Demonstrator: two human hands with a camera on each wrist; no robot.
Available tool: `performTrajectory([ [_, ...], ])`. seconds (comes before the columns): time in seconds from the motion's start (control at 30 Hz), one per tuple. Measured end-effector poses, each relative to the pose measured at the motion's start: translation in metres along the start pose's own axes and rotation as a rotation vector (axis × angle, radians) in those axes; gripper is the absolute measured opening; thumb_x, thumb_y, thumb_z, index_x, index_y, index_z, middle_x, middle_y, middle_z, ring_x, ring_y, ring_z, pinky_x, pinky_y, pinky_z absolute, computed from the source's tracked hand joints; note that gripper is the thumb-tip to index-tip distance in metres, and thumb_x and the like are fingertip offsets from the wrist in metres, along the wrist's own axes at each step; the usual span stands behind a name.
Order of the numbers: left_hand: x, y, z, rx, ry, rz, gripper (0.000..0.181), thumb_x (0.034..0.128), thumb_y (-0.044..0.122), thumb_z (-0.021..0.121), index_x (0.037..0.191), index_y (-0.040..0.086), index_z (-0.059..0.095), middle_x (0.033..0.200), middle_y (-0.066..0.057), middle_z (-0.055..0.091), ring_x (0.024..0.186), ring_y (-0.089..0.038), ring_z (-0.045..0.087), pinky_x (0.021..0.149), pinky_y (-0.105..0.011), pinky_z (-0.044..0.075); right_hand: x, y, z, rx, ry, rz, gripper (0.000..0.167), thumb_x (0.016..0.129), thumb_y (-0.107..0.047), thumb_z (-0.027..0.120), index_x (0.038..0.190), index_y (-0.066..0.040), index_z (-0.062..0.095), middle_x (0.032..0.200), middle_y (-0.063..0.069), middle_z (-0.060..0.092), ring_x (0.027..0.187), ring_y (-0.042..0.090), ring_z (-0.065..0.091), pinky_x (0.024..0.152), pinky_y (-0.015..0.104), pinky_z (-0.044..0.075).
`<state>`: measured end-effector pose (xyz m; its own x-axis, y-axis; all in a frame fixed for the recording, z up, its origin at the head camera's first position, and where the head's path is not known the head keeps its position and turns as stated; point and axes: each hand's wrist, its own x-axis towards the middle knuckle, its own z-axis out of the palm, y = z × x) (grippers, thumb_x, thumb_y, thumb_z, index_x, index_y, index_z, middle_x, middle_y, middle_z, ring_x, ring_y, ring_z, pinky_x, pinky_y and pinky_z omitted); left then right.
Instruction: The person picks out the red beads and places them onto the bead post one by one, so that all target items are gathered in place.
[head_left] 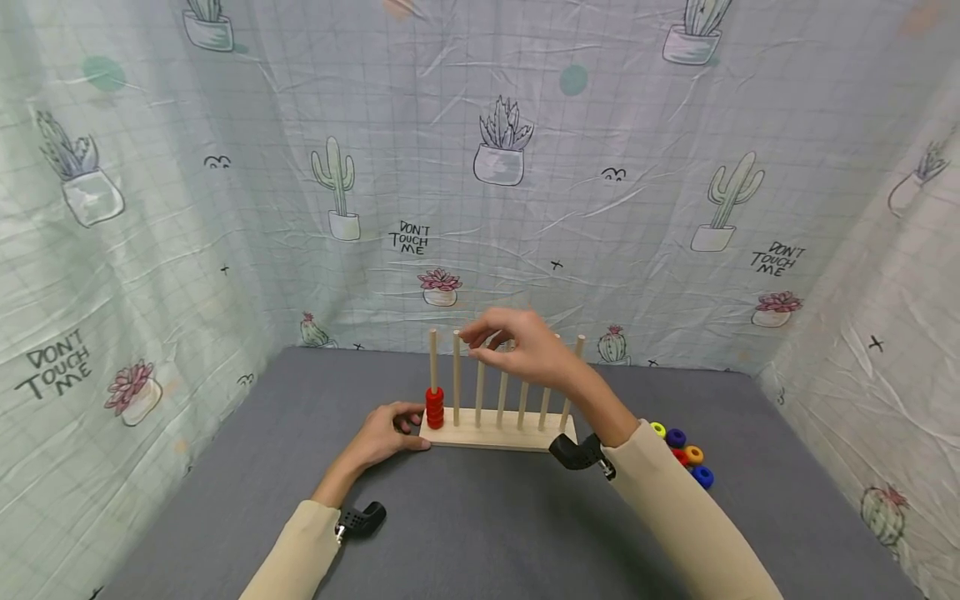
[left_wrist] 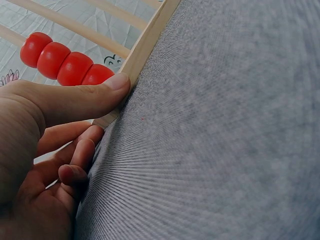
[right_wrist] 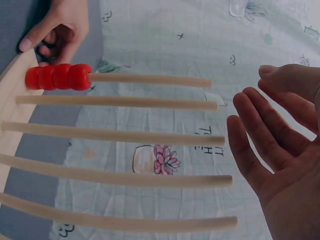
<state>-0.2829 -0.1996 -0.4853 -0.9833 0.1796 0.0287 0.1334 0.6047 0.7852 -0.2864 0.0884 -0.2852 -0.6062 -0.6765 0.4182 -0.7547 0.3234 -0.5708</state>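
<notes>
A wooden peg rack, with a pale base [head_left: 487,435] and several upright pegs [right_wrist: 125,136], stands on the grey surface. Several red rings [head_left: 434,408] are stacked on its leftmost peg, down against the base. My left hand [head_left: 386,435] grips the base's left end, with the thumb [left_wrist: 85,102] at the front edge and fingers around the end. Up by the peg tops, left of the rack's middle, is my right hand [head_left: 525,346]. Its fingers [right_wrist: 260,120] are loosely bent and hold nothing. In the head view it hides the tops of some pegs.
Loose rings lie right of the rack, beside the right sleeve: yellow [head_left: 657,429], purple [head_left: 676,437], orange [head_left: 693,455], red [head_left: 680,457] and blue [head_left: 702,477]. A patterned cloth [head_left: 390,125] hangs behind and on both sides of the grey surface [head_left: 480,533].
</notes>
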Motion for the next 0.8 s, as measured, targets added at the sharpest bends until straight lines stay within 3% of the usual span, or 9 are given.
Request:
performTrajectory([
  [0.5,-0.002,-0.001,-0.002,0.011,0.005,0.019,0.067,0.0729,0.024,0.094,0.133,0.005,0.069,0.105,-0.003,0.072,0.086,-0.013,0.057,0.077,-0.03,0.046,-0.044,0.008,0.011,0.008,-0.015,0.039,0.027,0.094,-0.006,0.074,0.121,-0.009,0.074,0.117,0.006,0.075,0.098,0.017,0.073,0.086,0.034,0.059],
  [0.8,0.0,0.0,-0.001,0.015,0.0,0.03,0.067,0.0736,0.023,0.094,0.132,0.004,0.069,0.104,-0.004,0.071,0.086,-0.014,0.058,0.078,-0.031,0.046,-0.072,0.022,0.015,0.023,-0.023,0.072,0.026,0.096,-0.008,0.073,0.122,-0.007,0.073,0.118,0.012,0.074,0.099,0.021,0.073,0.086,0.039,0.059],
])
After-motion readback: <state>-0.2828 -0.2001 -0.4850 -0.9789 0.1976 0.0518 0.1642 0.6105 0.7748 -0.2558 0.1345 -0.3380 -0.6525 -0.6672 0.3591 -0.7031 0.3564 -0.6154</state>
